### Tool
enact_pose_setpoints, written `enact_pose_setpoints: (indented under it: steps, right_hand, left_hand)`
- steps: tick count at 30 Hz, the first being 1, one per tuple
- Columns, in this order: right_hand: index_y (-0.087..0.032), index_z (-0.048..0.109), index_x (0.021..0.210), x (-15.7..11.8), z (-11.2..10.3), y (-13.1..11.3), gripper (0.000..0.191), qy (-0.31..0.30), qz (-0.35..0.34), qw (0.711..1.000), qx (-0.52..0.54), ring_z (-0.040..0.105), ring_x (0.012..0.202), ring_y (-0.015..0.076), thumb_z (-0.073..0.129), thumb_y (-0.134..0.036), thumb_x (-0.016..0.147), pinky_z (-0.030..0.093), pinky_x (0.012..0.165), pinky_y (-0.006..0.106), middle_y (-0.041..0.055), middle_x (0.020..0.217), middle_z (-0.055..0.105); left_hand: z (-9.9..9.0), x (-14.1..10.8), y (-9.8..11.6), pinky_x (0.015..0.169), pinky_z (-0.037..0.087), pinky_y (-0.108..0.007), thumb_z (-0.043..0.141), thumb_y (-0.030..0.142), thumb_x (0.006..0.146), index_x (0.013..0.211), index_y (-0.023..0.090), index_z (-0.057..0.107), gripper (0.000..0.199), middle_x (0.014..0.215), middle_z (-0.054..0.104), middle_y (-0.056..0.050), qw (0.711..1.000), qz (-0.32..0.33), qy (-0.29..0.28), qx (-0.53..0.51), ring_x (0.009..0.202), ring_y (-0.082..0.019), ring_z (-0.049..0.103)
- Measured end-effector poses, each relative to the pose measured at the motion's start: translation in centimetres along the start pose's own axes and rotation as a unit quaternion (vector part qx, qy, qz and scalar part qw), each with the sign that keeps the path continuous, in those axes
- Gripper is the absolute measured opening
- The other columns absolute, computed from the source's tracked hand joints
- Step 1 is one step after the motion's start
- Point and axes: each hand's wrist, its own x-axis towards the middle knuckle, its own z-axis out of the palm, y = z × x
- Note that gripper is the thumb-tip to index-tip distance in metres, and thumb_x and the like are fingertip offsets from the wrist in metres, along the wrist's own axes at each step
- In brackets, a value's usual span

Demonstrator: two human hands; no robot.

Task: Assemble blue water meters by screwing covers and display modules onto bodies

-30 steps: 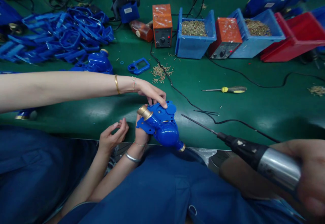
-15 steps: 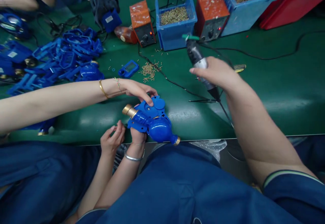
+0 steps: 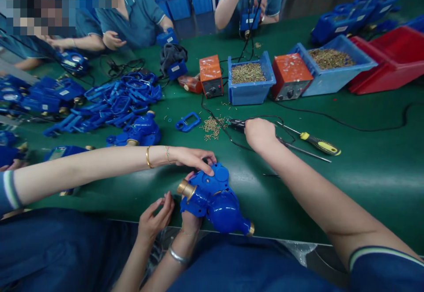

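Observation:
My left hand [image 3: 192, 221], with a silver bangle at its wrist, grips a blue water meter [image 3: 223, 210] with brass pipe ends from below at the table's front edge. The meter is tilted, its flat blue plate facing up. A co-worker's hand [image 3: 194, 157] with a gold bracelet rests on the plate's far edge. Another bare hand [image 3: 159, 217] hovers left of the meter, touching nothing. My right hand [image 3: 260, 134] is wrapped round a dark electric screwdriver [image 3: 236, 124], mostly hidden by the hand. Its front end points left at a pile of small brass screws [image 3: 213, 127].
A blue frame [image 3: 188, 122] lies left of the screws, near a heap of blue frames [image 3: 132, 93]. Farther back stand orange power boxes [image 3: 210, 70], blue screw bins [image 3: 248, 94] and a red bin [image 3: 380, 66]. A yellow-black screwdriver [image 3: 323, 145] lies right; cords cross the table.
My right hand has swung the electric screwdriver from upright to lying leftward, its end now beside the screws. The view has tilted up, showing people across the table. The meter is still held.

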Motion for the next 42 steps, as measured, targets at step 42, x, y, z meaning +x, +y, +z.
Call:
enact_pose_setpoints:
  steps: [42]
  right_hand:
    - [-0.013,0.059,0.117,4.3,5.7,-3.5,0.033,-0.026,-0.134,0.989,0.055,0.06,0.105,0.0215,0.06,-0.036,0.094,0.053,0.091,0.042,0.0102,0.118,0.059]
  left_hand:
    - [-2.1,0.4,0.4,0.077,0.054,-0.012,0.032,0.021,0.094,0.105,0.016,0.061,0.031,0.091,0.061,-0.013,0.998,-0.027,0.055,0.021,0.117,-0.013,0.062]
